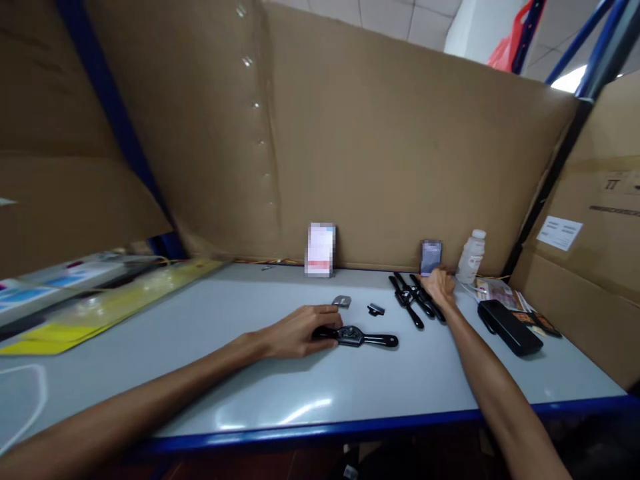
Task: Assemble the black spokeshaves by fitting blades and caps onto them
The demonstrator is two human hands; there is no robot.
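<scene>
My left hand (310, 330) is closed around one handle of a black spokeshave (373, 339), which lies lengthwise on the table. Just beyond it is a flat grey blade (342, 302), and a small black clamp piece (376, 310) lies to the blade's right. My right hand (439, 287) reaches to the far side of the table, fingers curled, beside a cluster of several black spokeshaves (411, 298) and in front of a dark phone (431, 257). What its fingers grip, if anything, is hidden.
A lit phone (320, 250) leans on the cardboard wall (400, 147). At right stand a white bottle (471, 257), a black case (510, 327) and printed packets (500, 293). Yellow sheets with plastic packaging (90, 323) lie left. The table's blue edge (320, 433) runs along the front.
</scene>
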